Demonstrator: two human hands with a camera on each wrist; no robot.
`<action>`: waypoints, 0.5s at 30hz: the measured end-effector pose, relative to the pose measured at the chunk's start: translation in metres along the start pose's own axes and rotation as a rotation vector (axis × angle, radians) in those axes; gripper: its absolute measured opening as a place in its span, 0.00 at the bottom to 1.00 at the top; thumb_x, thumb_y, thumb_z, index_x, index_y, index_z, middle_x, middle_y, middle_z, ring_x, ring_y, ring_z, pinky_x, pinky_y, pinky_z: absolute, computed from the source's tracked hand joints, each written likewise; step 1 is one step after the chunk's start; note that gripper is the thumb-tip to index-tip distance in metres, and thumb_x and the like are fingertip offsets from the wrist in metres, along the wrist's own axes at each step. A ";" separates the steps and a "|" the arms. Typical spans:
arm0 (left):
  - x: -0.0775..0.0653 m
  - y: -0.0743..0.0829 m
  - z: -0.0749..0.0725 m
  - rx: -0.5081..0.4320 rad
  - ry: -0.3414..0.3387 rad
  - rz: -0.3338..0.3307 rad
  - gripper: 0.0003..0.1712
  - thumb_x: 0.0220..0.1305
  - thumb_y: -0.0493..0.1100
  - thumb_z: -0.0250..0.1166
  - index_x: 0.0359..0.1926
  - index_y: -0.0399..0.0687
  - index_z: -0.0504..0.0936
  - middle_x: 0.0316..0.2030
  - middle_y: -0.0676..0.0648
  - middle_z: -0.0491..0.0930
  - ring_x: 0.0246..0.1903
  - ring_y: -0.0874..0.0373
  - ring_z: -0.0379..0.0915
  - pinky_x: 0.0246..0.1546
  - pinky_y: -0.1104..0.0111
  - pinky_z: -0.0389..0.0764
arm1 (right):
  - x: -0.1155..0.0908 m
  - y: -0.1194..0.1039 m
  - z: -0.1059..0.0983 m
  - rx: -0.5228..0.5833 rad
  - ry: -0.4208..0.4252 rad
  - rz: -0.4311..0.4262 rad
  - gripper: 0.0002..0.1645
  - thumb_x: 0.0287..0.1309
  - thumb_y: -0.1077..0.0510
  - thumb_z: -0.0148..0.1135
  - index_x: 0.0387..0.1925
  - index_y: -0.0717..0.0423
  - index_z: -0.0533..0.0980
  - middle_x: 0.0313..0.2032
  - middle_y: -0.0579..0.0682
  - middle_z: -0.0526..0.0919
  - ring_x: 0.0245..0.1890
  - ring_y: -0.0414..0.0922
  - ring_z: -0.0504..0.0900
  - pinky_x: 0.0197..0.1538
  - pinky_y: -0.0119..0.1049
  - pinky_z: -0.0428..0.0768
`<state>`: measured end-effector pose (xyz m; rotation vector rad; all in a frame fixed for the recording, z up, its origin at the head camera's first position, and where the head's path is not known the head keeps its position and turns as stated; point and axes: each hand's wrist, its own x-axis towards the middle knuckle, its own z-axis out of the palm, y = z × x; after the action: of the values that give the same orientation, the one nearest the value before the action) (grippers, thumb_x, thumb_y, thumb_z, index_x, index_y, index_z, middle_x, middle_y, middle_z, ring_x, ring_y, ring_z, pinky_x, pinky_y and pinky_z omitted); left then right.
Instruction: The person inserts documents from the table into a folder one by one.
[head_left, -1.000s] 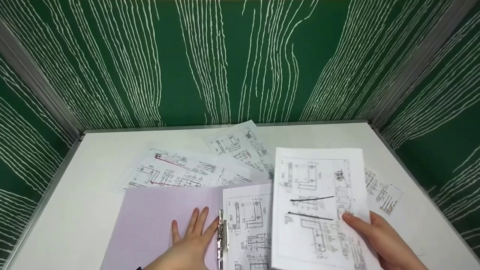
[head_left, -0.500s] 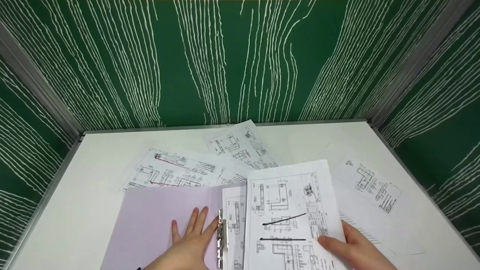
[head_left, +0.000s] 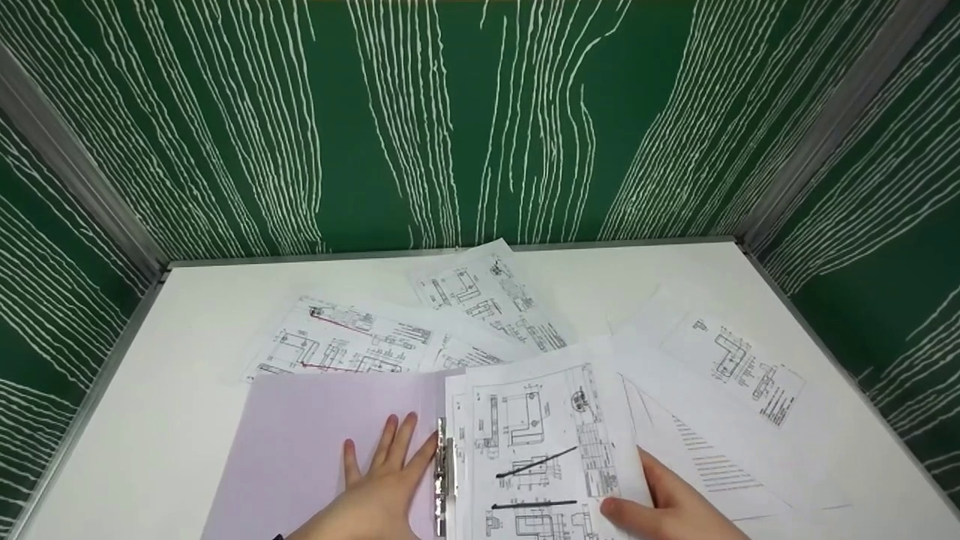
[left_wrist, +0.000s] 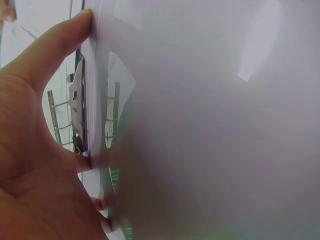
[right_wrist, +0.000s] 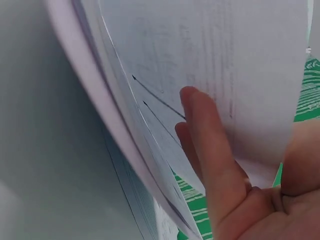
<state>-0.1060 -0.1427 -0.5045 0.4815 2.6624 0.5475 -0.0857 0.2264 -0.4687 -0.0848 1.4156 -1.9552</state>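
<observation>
My left hand point(head_left: 379, 476) lies on the inner left cover of an open light purple folder point(head_left: 315, 420), fingers spread. Its thumb reaches the metal binder clip point(head_left: 441, 480) along the spine; the left wrist view shows this clip point(left_wrist: 77, 107) with thin prongs. Between thumb and fingers, my right hand point(head_left: 664, 502) pinches the right edge of a paper sheet point(head_left: 555, 409) printed with technical drawings and two black pen lines. The sheet's left edge sits just right of the clip, above other papers in the folder. The right wrist view has my fingers point(right_wrist: 210, 145) behind the paper point(right_wrist: 260, 75).
Loose drawing sheets lie on the white table point(head_left: 202, 315): one with red lines point(head_left: 345, 334) at back left, another sheet point(head_left: 480, 292) at the back middle, and more sheets point(head_left: 735, 367) on the right. Green walls point(head_left: 480, 120) with white lines enclose the table.
My right hand has brought the paper sheet left and down, from right of the folder to beside the clip, uncovering sheets on the right. My left hand has stayed in place.
</observation>
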 end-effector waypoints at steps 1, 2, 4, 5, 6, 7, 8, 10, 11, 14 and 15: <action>0.000 0.000 0.000 -0.003 0.000 0.001 0.84 0.23 0.90 0.64 0.79 0.53 0.49 0.78 0.38 0.32 0.75 0.37 0.23 0.55 0.24 0.22 | 0.002 0.001 0.001 -0.021 -0.009 -0.013 0.47 0.67 0.69 0.54 0.78 0.53 0.41 0.63 0.70 0.71 0.59 0.68 0.75 0.58 0.55 0.76; 0.000 0.000 0.000 -0.006 0.002 0.004 0.84 0.23 0.90 0.64 0.79 0.53 0.49 0.78 0.38 0.32 0.75 0.37 0.23 0.55 0.24 0.22 | 0.003 0.002 0.002 -0.044 -0.011 -0.026 0.47 0.67 0.69 0.54 0.77 0.54 0.40 0.63 0.70 0.71 0.58 0.68 0.75 0.58 0.54 0.76; 0.000 -0.001 0.001 -0.014 0.002 0.008 0.84 0.23 0.90 0.64 0.79 0.53 0.50 0.78 0.38 0.32 0.75 0.37 0.23 0.55 0.24 0.21 | 0.005 0.004 0.003 -0.063 -0.020 -0.040 0.47 0.66 0.70 0.54 0.77 0.55 0.40 0.63 0.71 0.71 0.58 0.68 0.75 0.58 0.53 0.77; 0.000 -0.001 0.001 -0.018 0.002 0.010 0.84 0.23 0.90 0.64 0.79 0.52 0.50 0.78 0.38 0.32 0.75 0.37 0.23 0.55 0.24 0.21 | 0.006 0.005 0.004 -0.060 -0.027 -0.043 0.47 0.66 0.70 0.54 0.77 0.55 0.40 0.63 0.71 0.71 0.59 0.68 0.75 0.58 0.53 0.77; 0.000 -0.001 0.001 -0.018 0.004 0.011 0.83 0.23 0.90 0.64 0.79 0.52 0.50 0.78 0.38 0.32 0.75 0.37 0.23 0.55 0.24 0.21 | 0.007 0.005 0.004 -0.060 -0.032 -0.047 0.47 0.66 0.70 0.54 0.76 0.55 0.40 0.63 0.71 0.71 0.59 0.68 0.75 0.58 0.53 0.77; 0.000 -0.001 0.001 -0.014 0.006 0.010 0.84 0.23 0.90 0.64 0.79 0.52 0.50 0.78 0.38 0.32 0.75 0.37 0.23 0.55 0.24 0.21 | 0.007 0.006 0.005 -0.045 -0.036 -0.045 0.47 0.66 0.71 0.54 0.76 0.55 0.40 0.63 0.72 0.70 0.59 0.68 0.74 0.58 0.53 0.77; 0.000 -0.001 0.001 -0.012 0.006 0.008 0.84 0.23 0.91 0.63 0.79 0.53 0.50 0.78 0.38 0.32 0.75 0.37 0.23 0.55 0.24 0.21 | 0.007 0.006 0.006 -0.035 -0.039 -0.045 0.47 0.66 0.71 0.53 0.77 0.54 0.40 0.64 0.72 0.70 0.59 0.69 0.74 0.58 0.53 0.77; -0.001 -0.001 0.000 -0.006 0.010 0.009 0.84 0.23 0.91 0.63 0.79 0.52 0.50 0.78 0.38 0.32 0.75 0.37 0.23 0.55 0.24 0.21 | 0.008 0.007 0.006 -0.014 -0.046 -0.041 0.47 0.66 0.72 0.52 0.77 0.54 0.40 0.64 0.72 0.69 0.60 0.69 0.73 0.59 0.54 0.76; -0.001 0.000 0.000 -0.002 0.012 0.009 0.84 0.23 0.91 0.62 0.79 0.52 0.50 0.78 0.38 0.32 0.75 0.37 0.24 0.55 0.24 0.22 | 0.008 0.008 0.006 -0.009 -0.048 -0.041 0.47 0.66 0.73 0.52 0.77 0.54 0.40 0.64 0.72 0.69 0.60 0.69 0.73 0.59 0.54 0.76; -0.002 0.000 0.000 0.003 0.017 0.013 0.84 0.23 0.91 0.63 0.79 0.52 0.50 0.78 0.37 0.32 0.75 0.36 0.25 0.55 0.24 0.22 | 0.009 0.009 0.005 -0.014 -0.044 -0.039 0.47 0.66 0.73 0.52 0.77 0.53 0.40 0.64 0.72 0.68 0.60 0.69 0.73 0.59 0.53 0.76; -0.002 0.000 0.000 0.004 0.017 0.016 0.84 0.23 0.90 0.63 0.79 0.52 0.50 0.78 0.37 0.32 0.75 0.36 0.25 0.55 0.24 0.22 | 0.010 0.010 0.005 -0.015 -0.047 -0.036 0.47 0.66 0.73 0.52 0.77 0.53 0.40 0.64 0.72 0.68 0.60 0.69 0.73 0.59 0.54 0.76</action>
<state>-0.1046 -0.1435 -0.5041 0.5018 2.6789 0.5530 -0.0861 0.2158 -0.4783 -0.1632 1.4069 -1.9597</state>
